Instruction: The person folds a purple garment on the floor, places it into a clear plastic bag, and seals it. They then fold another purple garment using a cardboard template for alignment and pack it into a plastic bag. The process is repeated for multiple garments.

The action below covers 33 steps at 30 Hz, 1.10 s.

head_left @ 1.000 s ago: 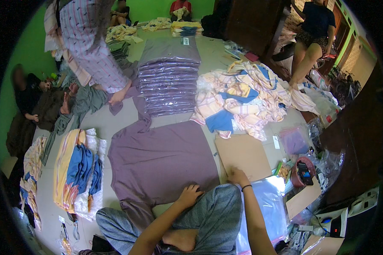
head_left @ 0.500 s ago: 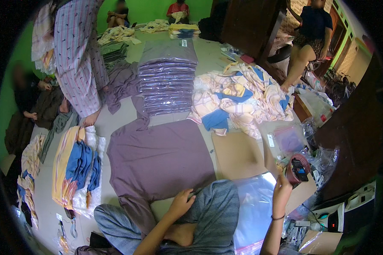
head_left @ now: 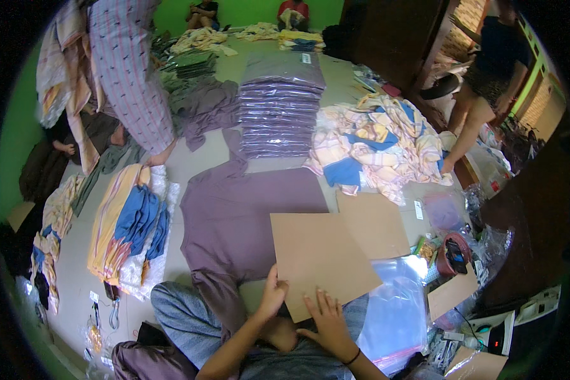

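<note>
A square sheet of brown cardboard (head_left: 323,259) is held tilted over my lap, covering part of a purple long-sleeved garment (head_left: 253,202) spread on the floor. My left hand (head_left: 273,294) pinches its lower left edge, the fingers partly hidden. Fingers spread, my right hand (head_left: 329,323) rests against the sheet's lower edge. More brown cardboard (head_left: 377,228) lies flat behind it to the right. Beside my right knee is a stack of clear plastic bags (head_left: 392,310).
Beyond the garment stands a stack of bagged purple garments (head_left: 278,120), next to a loose cloth heap (head_left: 380,145). Folded yellow and blue cloths (head_left: 130,221) lie left. A pink basket (head_left: 455,253) holds a phone. Someone in striped trousers (head_left: 130,76) stands at the far left.
My right hand has come from beside the basket to the front of my lap. A cardboard sheet is now before me, gripped by my left hand. The head view has shifted.
</note>
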Motion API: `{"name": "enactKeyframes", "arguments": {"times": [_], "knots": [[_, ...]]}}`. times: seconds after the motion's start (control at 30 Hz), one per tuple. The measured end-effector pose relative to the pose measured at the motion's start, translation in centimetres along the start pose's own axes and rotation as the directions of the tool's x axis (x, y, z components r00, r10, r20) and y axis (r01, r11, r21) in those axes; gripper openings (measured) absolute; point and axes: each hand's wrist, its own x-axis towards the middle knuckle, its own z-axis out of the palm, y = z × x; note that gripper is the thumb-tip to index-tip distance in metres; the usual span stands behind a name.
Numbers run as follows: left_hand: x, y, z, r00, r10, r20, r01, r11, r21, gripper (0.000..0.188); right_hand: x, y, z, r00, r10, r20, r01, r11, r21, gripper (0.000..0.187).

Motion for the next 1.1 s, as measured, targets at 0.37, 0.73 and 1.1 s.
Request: {"name": "enactKeyframes", "arguments": {"times": [0.37,0.73,1.1], "knots": [[0.2,6.1,-9.5,0.994,0.105,-0.008,-0.104,0.994,0.015,0.047,6.9,2.0,1.0,0.974,-0.200,-0.109,0.205,0.978,0.036,0.057],[4.3,-2.3,-26.5,0.655,0.121,-0.746,0.544,0.611,0.576,0.036,25.6,-4.8,13.5,0.930,-0.361,-0.072,0.347,0.925,-0.157,0.057],[5.1,-3.9,-26.7,0.606,-0.019,-0.795,0.507,0.779,0.369,0.025,28.9,-6.5,13.2,0.853,-0.284,0.438,0.287,0.956,0.059,0.073]]}}
